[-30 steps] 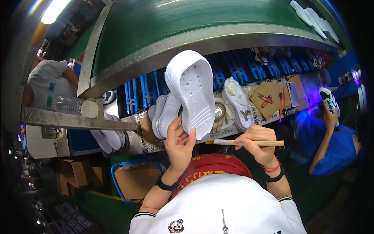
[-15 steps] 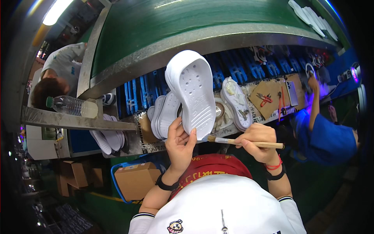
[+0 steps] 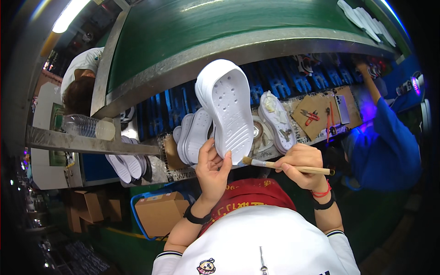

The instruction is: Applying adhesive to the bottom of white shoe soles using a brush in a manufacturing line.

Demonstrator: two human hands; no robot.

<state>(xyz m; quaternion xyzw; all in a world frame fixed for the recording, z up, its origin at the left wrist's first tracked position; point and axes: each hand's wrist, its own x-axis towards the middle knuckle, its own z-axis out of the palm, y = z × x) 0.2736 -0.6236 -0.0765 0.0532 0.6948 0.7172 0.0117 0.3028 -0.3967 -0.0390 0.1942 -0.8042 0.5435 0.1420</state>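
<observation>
A white shoe sole (image 3: 229, 110) with small holes and ridges stands upright before me, its near end gripped by my left hand (image 3: 212, 167). My right hand (image 3: 301, 166) is closed round the wooden handle of a brush (image 3: 270, 164). The bristles point left and sit at the near end of the sole; whether they touch it I cannot tell. Behind my left hand, more white soles (image 3: 195, 135) lean together on the bench. A roll of tape (image 3: 258, 132) is partly hidden beside the held sole. Right of it lies another white sole (image 3: 277, 121) with crumpled scraps in it.
Red-handled pliers (image 3: 311, 116) and a phone (image 3: 342, 109) lie on cardboard at the right. A metal-edged green conveyor (image 3: 256, 23) spans the far side. On the left rail lies a plastic bottle (image 3: 89, 127). One person (image 3: 385, 146) in blue works at right, another (image 3: 82, 78) at left.
My hands, the sole and the brush have barely moved. The co-worker in blue has reached farther away toward the rack. At left, the other person's head has shifted right.
</observation>
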